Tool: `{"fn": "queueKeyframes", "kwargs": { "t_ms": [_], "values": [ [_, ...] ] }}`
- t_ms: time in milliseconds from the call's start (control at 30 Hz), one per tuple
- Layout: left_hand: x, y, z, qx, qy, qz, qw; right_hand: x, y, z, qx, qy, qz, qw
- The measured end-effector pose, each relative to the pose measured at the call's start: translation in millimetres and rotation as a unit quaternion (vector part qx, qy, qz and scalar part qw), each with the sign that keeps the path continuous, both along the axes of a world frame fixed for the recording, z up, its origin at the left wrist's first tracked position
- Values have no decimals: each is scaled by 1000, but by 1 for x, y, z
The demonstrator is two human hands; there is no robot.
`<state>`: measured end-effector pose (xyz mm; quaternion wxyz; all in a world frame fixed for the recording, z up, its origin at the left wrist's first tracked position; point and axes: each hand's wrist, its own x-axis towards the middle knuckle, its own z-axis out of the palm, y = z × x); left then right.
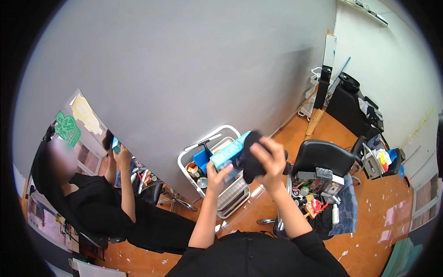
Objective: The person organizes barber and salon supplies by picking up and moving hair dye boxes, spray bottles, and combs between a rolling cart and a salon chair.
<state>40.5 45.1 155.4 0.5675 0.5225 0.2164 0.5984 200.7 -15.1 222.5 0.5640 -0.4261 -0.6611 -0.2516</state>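
My left hand [216, 180] grips a light blue cardboard box [228, 149] that bears writing, holding it tilted above the white trolley. In my right hand [273, 164] is a soft black item [250, 159], pressed against or just in front of the box's right end. Blur hides whether it is a cloth or a brush. Below, the top tray of the white trolley [180, 166] holds a blue plastic container [201, 161], a metal tin [192, 169], a small cup [202, 182] and a black-handled tool [207, 148].
At right, a black salon chair [323, 155] has boxes, jars, red clips [317, 206] and a white bottle [335, 214] on its seat. Leaning at left, a mirror [104, 121] reflects a person. Farther off are a black wash unit [349, 107] and another loaded chair [380, 159]. Paper scraps litter the tiled floor [373, 207].
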Motion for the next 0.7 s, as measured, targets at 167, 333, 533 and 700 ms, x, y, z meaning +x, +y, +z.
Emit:
{"fn": "queueKeyframes", "kwargs": {
  "t_ms": [167,333,533,700],
  "values": [
    [18,1,1,-210,-200,-36,956,-14,-1,-4,-39,12,27,999],
    [3,10,7,-245,-248,-186,919,-29,-15,-30,37,-205,59,976],
    [16,-8,10,-214,-191,-115,951,-10,5,-13,39,141,15,989],
    [16,-8,-11,-149,-52,-157,975,-24,6,-7,14,150,30,988]
  ]
}}
